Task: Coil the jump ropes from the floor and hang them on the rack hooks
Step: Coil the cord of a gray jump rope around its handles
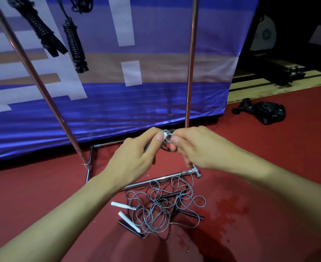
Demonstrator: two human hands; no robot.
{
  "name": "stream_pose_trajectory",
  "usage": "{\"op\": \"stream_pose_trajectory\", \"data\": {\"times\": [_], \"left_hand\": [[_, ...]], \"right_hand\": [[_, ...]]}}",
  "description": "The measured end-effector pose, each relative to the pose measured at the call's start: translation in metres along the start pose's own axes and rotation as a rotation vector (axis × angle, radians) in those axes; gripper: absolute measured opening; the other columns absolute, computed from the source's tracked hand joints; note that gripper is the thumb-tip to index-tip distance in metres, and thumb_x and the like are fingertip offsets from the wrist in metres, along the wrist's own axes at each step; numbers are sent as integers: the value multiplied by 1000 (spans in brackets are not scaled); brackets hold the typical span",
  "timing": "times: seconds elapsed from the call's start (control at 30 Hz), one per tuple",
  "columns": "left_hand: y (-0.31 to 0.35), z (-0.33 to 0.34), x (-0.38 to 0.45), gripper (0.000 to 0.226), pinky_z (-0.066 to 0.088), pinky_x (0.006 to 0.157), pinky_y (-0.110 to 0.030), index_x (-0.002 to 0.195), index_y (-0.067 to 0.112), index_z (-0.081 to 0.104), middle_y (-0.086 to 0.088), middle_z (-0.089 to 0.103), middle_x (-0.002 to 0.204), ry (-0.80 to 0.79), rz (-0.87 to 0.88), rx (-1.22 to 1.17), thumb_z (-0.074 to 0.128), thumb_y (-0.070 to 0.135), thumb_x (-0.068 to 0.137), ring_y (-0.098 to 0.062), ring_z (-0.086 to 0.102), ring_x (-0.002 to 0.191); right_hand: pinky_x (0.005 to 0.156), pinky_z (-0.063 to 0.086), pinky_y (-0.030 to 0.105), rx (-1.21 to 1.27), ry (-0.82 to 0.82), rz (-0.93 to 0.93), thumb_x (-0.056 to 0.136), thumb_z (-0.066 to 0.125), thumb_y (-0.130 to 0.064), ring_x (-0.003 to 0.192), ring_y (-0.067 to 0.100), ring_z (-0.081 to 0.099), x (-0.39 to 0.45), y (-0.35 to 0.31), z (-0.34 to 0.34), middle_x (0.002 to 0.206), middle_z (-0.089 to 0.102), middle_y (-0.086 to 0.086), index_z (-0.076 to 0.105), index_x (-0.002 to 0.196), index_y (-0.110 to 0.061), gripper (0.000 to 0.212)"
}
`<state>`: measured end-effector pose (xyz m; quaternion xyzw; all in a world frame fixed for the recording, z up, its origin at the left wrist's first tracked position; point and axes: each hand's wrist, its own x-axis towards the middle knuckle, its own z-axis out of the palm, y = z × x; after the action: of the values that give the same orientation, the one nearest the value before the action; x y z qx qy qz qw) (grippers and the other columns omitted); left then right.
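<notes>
both hands, left hand and right hand, pinch a small grey cord coil with white handle; risk: wraps spring loose, or snag the tangled grey and black ropes on the floor.

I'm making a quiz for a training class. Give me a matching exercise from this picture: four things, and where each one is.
Things:
1. coiled black ropes
2. tangled grey rope
3. black bag
4. small rope bundle

Places:
A. on the floor, far right
B. held between both hands
C. hanging on the rack
D. on the floor by the rack's base

Pairs: 1-C, 2-D, 3-A, 4-B
</notes>
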<state>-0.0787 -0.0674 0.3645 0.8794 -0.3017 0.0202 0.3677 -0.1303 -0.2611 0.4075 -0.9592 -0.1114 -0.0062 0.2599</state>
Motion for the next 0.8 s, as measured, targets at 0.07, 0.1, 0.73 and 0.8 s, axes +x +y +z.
{"op": "stream_pose_trajectory", "data": {"times": [0.07, 0.1, 0.73, 0.8], "left_hand": [[0, 1, 0, 25, 57, 74, -43, 107, 49, 56, 6, 68, 68, 2, 13, -1, 33, 59, 106, -2, 62, 54], [0, 2, 0, 25, 57, 74, -42, 109, 50, 57, 6, 67, 68, 2, 19, -4, 34, 58, 106, -1, 62, 54], [15, -2, 1, 22, 48, 56, -34, 107, 30, 42, 13, 77, 87, -6, 22, -121, 31, 50, 108, -20, 60, 49], [13, 1, 2, 22, 50, 59, -38, 105, 31, 41, 12, 76, 87, -17, 34, -95, 32, 51, 107, -19, 61, 51]], "right_hand": [[54, 48, 14, 70, 39, 17, 108, 43, -21, 51, 5, 67, 0, 1, 2, 56, 63, -1, 58, 79, -23, 33], [53, 49, 15, 83, 41, 25, 107, 43, -21, 50, 5, 67, -1, 0, 4, 56, 64, -1, 60, 79, -21, 33], [56, 40, 12, 102, 124, -26, 106, 45, -23, 48, 5, 65, 5, 2, 1, 49, 64, 0, 57, 73, -24, 35], [57, 41, 13, 80, 141, -47, 105, 45, -22, 47, 3, 64, 4, 2, 3, 46, 62, -2, 54, 70, -24, 36]]}}
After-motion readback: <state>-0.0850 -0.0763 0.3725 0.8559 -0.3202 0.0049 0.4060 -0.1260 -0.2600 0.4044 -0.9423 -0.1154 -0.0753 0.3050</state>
